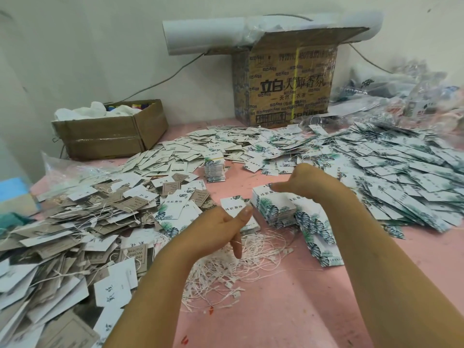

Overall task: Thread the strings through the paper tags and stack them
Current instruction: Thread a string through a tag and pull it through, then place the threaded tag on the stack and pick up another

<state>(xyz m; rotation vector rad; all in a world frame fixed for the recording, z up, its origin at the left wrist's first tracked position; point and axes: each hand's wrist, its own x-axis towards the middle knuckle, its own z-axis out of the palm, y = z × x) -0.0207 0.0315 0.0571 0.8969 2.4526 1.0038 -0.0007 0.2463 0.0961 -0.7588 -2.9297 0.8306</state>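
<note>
well, mid-job by the look of it. left hand (218, 227) pinches one leaf-print tag (232, 205), thumb on top and fingers curled under, just beside the stack (271, 207). right hand (311, 182) sits at the stack's far edge with its thumb laid on the top card. its fingers are hidden, so a grip can't be told. no string shows through this tag yet. strings (238, 267) lie tangled on the pink table (301, 310) nearest the person: thin white cord with small tabs at the ends. at left, a pile (62, 234) of brown and white cards already carries strings. at right, a wide spread (401, 172) of flat, stiff rectangles likely still waits.
</note>
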